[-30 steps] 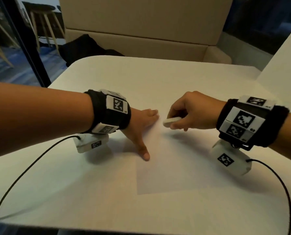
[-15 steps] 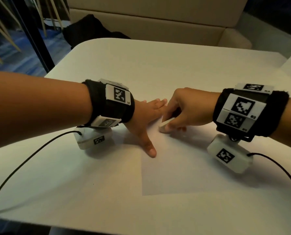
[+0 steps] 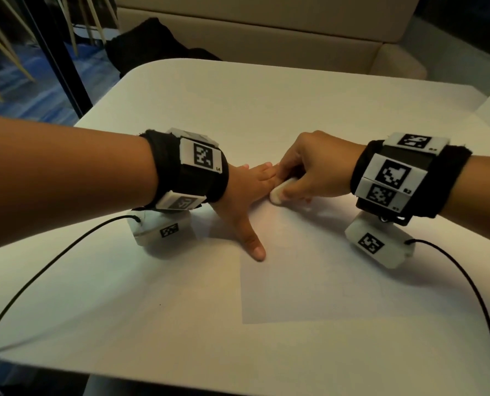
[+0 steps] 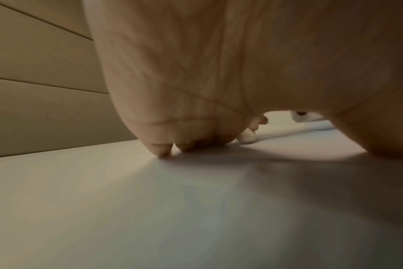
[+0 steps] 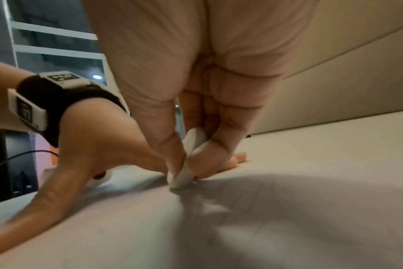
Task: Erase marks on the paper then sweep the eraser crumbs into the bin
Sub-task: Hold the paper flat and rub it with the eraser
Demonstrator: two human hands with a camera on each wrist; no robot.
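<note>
The left hand [image 3: 246,201] lies spread flat, thumb out, pinning the white sheet of paper [image 3: 309,281] on the pale rounded table [image 3: 266,95], likely so rubbing won't shift it. Just beside its fingers, the right hand [image 3: 309,170] pinches a small white oval eraser [image 3: 279,192], tip on the paper. Marks are too faint to read; no crumbs or bin show.

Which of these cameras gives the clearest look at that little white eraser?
The right wrist view: the eraser fills the middle, pinched by the right hand, its tip on the paper. The head view shows only its white end below the fingers. The left wrist view catches a small distant piece.
</note>
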